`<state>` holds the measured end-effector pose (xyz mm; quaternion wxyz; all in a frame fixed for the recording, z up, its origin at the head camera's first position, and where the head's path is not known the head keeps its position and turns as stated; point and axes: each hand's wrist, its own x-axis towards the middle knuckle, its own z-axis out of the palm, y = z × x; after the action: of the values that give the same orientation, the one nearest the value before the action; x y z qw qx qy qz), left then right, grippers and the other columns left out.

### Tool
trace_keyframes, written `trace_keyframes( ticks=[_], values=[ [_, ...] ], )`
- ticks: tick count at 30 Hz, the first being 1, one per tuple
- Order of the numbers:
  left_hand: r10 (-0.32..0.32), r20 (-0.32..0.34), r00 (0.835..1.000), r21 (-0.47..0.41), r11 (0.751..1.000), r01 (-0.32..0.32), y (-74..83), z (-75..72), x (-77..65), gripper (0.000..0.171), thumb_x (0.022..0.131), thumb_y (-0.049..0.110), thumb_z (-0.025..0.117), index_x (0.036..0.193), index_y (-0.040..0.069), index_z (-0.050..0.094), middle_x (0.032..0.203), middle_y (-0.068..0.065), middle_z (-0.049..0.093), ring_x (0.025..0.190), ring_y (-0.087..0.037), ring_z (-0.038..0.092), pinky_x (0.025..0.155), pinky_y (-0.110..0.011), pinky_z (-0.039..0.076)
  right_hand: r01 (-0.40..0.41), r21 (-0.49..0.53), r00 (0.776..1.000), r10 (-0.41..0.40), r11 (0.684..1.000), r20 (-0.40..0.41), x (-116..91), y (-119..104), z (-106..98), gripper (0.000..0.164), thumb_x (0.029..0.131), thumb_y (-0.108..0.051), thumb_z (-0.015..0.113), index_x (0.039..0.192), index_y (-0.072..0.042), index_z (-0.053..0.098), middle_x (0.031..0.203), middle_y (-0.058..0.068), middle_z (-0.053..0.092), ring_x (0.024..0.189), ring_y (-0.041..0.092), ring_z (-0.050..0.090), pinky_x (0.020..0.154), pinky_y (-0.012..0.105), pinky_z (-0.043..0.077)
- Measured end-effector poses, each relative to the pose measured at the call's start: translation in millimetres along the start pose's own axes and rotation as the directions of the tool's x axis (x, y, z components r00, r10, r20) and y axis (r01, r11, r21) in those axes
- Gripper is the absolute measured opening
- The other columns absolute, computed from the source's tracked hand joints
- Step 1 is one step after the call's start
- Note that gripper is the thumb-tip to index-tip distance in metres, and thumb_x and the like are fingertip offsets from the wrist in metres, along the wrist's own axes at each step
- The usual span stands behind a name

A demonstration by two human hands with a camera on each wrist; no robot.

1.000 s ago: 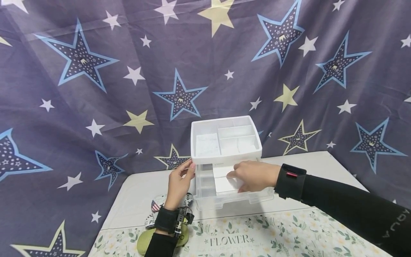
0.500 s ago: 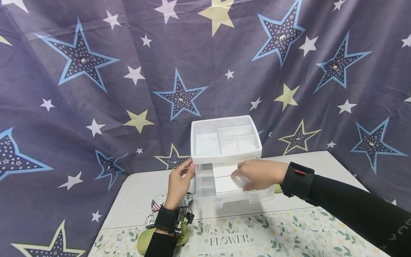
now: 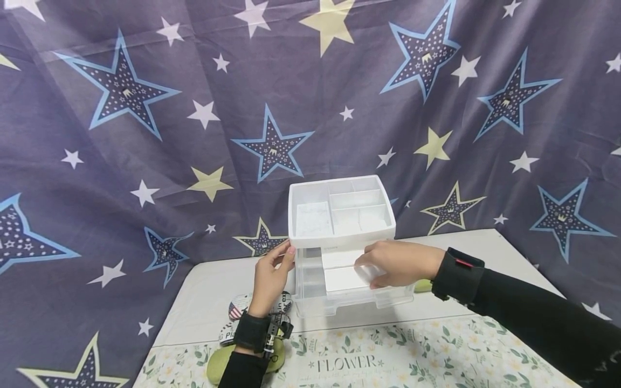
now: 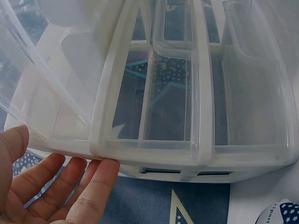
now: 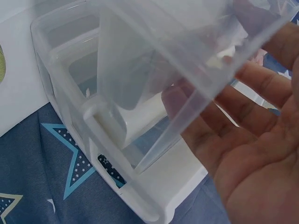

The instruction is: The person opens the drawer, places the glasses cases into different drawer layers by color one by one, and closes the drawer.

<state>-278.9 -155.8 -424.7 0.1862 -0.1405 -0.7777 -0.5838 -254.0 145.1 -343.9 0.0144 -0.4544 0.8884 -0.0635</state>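
Note:
A storage organizer with a white compartment tray on top and clear drawers below stands on the table. Its lower clear drawer juts out at the front. My left hand touches the organizer's left side just under the tray; in the left wrist view its fingertips lie along the side rim. My right hand is below the tray at the right front. In the right wrist view it grips the tilted wall of a clear drawer, one fingertip showing through the plastic. White flat panels show beside that hand.
Left of the organizer lie newspaper-print pieces with a flag pattern and a green rounded object, partly behind my left wrist. Another green object shows at the right. A floral mat covers the table's front; a star-print curtain hangs behind.
My right hand has shifted a little to the right along the organizer's front, uncovering more of the white panels and the green object at the right. The left hand stays put.

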Motion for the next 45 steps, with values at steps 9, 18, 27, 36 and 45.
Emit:
trace_keyframes(
  ticks=[9,18,27,36,45],
  values=[
    [-0.002,-0.002,1.000,-0.012,1.000,0.002,-2.1,0.9,-0.6,0.036,0.104,0.013,0.062,0.134,-0.008,0.062,0.131,-0.026,0.064,0.108,-0.040,0.069,0.084,-0.025,0.063,0.000,0.038,0.996,0.003,0.999,-0.084,-10.8,3.3,3.3,0.038,0.093,-0.024,0.078,0.126,-0.005,0.071,0.109,0.004,0.071,0.095,0.015,0.065,0.083,0.031,0.060],
    [-0.017,0.001,1.000,0.004,1.000,0.017,-1.1,1.2,-1.4,0.037,0.105,0.015,0.061,0.135,-0.007,0.061,0.129,-0.026,0.065,0.109,-0.039,0.069,0.085,-0.025,0.063,0.009,0.052,0.979,0.001,0.999,-0.202,-24.0,-0.6,8.9,0.031,0.098,-0.026,0.072,0.124,-0.008,0.072,0.105,0.001,0.069,0.088,0.012,0.062,0.077,0.027,0.058],
    [-0.012,0.004,1.000,-0.008,1.000,0.012,-1.3,1.4,-0.9,0.036,0.104,0.013,0.062,0.134,-0.006,0.062,0.129,-0.026,0.065,0.108,-0.039,0.069,0.084,-0.025,0.063,-0.008,0.004,0.957,0.009,1.000,-0.291,-35.5,-6.6,15.0,0.037,0.102,-0.033,0.067,0.128,-0.007,0.070,0.106,0.001,0.066,0.089,0.012,0.060,0.079,0.030,0.058],
    [-0.018,0.009,1.000,-0.024,1.000,0.018,-3.0,2.5,-0.3,0.037,0.105,0.014,0.062,0.136,-0.006,0.061,0.134,-0.024,0.063,0.111,-0.038,0.068,0.086,-0.024,0.063,0.059,-0.080,0.896,-0.088,0.995,-0.435,-37.1,-21.1,20.7,0.040,0.098,-0.034,0.073,0.126,-0.006,0.070,0.108,0.002,0.067,0.099,0.012,0.062,0.083,0.031,0.060],
    [-0.027,0.003,1.000,-0.022,0.999,0.027,-3.8,2.1,0.7,0.038,0.105,0.017,0.062,0.137,-0.005,0.061,0.135,-0.023,0.063,0.111,-0.037,0.068,0.087,-0.024,0.062,0.013,-0.177,0.835,-0.108,0.984,-0.540,-33.6,-49.5,34.1,0.048,0.086,-0.031,0.085,0.124,-0.006,0.070,0.105,0.000,0.065,0.097,0.016,0.060,0.082,0.032,0.057]
  ],
)
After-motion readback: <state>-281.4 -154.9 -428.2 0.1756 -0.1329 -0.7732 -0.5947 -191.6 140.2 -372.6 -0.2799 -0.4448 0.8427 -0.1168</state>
